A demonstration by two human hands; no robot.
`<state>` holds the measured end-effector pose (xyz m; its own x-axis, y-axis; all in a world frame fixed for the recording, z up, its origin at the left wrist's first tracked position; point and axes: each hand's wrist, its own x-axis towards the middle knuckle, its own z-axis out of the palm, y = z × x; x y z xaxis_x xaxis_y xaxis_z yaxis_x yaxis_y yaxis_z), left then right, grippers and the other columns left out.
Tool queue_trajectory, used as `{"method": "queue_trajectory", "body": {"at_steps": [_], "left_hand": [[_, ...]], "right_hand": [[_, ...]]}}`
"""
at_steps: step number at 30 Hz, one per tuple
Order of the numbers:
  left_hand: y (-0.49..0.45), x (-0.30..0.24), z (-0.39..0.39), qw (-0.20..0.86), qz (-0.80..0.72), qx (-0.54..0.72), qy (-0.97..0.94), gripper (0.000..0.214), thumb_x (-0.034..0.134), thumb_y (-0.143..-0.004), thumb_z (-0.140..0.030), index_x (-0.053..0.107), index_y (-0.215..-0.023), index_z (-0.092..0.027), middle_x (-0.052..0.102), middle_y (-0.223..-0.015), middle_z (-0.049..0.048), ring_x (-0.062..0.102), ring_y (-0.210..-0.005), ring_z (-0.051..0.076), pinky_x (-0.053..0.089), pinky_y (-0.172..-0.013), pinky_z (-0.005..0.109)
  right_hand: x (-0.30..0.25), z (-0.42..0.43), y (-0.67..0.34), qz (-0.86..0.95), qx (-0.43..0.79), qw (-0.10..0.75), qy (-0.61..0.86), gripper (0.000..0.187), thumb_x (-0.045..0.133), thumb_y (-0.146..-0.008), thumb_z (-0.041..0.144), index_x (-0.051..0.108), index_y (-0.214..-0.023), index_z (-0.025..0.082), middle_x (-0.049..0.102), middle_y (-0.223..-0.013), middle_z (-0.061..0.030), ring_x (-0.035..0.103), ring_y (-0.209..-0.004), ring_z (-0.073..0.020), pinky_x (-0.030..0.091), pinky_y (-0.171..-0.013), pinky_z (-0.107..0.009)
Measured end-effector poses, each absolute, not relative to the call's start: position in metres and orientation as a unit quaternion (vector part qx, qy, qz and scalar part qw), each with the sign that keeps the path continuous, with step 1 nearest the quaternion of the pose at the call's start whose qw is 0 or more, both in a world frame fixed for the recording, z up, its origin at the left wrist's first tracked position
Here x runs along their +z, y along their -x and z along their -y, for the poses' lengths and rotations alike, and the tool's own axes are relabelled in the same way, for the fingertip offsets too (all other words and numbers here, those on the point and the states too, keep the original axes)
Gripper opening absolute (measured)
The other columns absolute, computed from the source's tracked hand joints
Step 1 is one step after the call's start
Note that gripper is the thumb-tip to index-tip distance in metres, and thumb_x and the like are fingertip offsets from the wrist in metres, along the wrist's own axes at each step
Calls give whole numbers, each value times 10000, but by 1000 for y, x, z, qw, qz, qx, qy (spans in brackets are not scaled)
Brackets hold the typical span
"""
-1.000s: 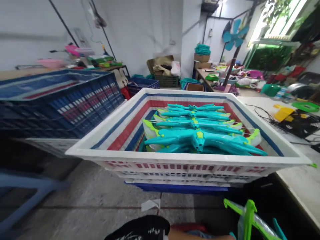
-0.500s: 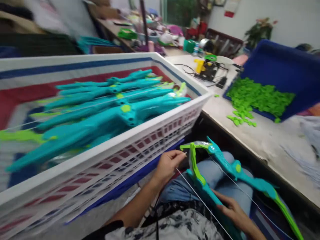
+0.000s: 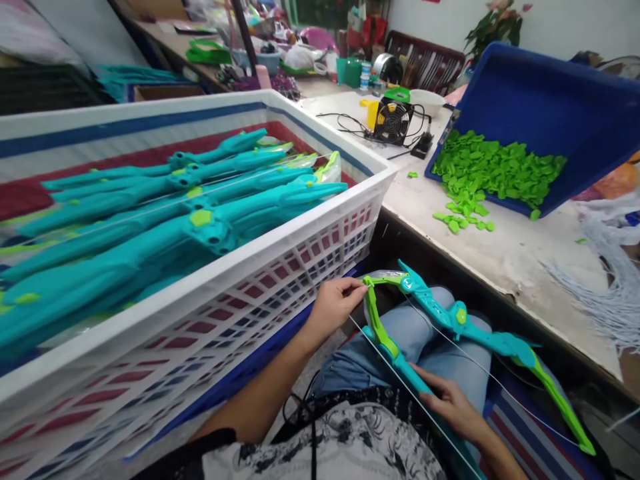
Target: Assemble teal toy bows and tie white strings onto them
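My left hand (image 3: 336,308) is closed in a pinch on the end of a white bowstring (image 3: 387,365), right at the green limb tip of a teal and green toy bow (image 3: 413,377). Fingers hide the string's very end. Around the teal middle of that same bow, my right hand (image 3: 453,408) is wrapped, holding it low in front of my shirt. A second toy bow (image 3: 493,341), with its string on, lies across my knees just beyond. Its upper limb tip is close beside my left fingertips.
To the left stands a large white plastic basket (image 3: 320,257) with several teal bows (image 3: 150,250). On the worktable (image 3: 540,280) a blue bin (image 3: 565,100) lies tilted, spilling small green parts (image 3: 500,167). A small black fan (image 3: 393,121) and a bundle of white strings (image 3: 607,287) are there too.
My left hand has brought the string end from just left of the limb tip onto it. My right hand keeps its hold on the bow. The whole view has shifted slightly.
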<state>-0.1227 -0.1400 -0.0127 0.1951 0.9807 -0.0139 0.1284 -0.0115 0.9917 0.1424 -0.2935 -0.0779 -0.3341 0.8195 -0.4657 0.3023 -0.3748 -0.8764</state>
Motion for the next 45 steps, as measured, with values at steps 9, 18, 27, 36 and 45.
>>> {"method": "queue_trajectory", "body": {"at_steps": [9,18,27,36,45], "left_hand": [[122,-16,138,489,-488,414,-593,216,589,-768,-311,707,-739,-133,690,-696,42,595,-654,160,442,-619,239],[121,-14,140,452,-500,399,-622,186,563,-790,-303,661,-735,-155,643,-663,13,556,-628,141,399,-601,233],[117,-12,143,536,-449,413,-583,370,612,-763,-299,497,-1081,-149,446,-569,-91,434,-536,100,343,-568,219],[100,-14,146,510,-480,427,-573,271,631,-730,-345,579,-906,-147,391,-536,-86,362,-488,78,288,-498,205],[98,-9,153,487,-494,426,-581,262,608,-724,-335,585,-904,-147,407,-531,-82,383,-487,80,294,-482,198]], "right_hand": [[-80,293,-143,521,624,200,547,656,596,-819,584,547,-1343,193,500,-1400,-109,418,-1338,-320,250,-1149,-507],[-77,297,-137,528,606,212,555,635,586,-828,573,552,-1339,198,521,-1379,-107,449,-1316,-322,295,-1130,-506],[-89,314,-134,577,524,214,589,601,522,-872,522,530,-1361,174,540,-1374,-102,490,-1289,-296,372,-1105,-441],[-53,290,-133,707,254,246,612,340,521,-915,406,689,-1161,241,693,-1051,-94,654,-970,-248,556,-844,-373],[-1,154,-69,793,177,372,449,195,532,-939,283,654,-1062,194,680,-938,-63,634,-882,-180,520,-794,-323]]}}
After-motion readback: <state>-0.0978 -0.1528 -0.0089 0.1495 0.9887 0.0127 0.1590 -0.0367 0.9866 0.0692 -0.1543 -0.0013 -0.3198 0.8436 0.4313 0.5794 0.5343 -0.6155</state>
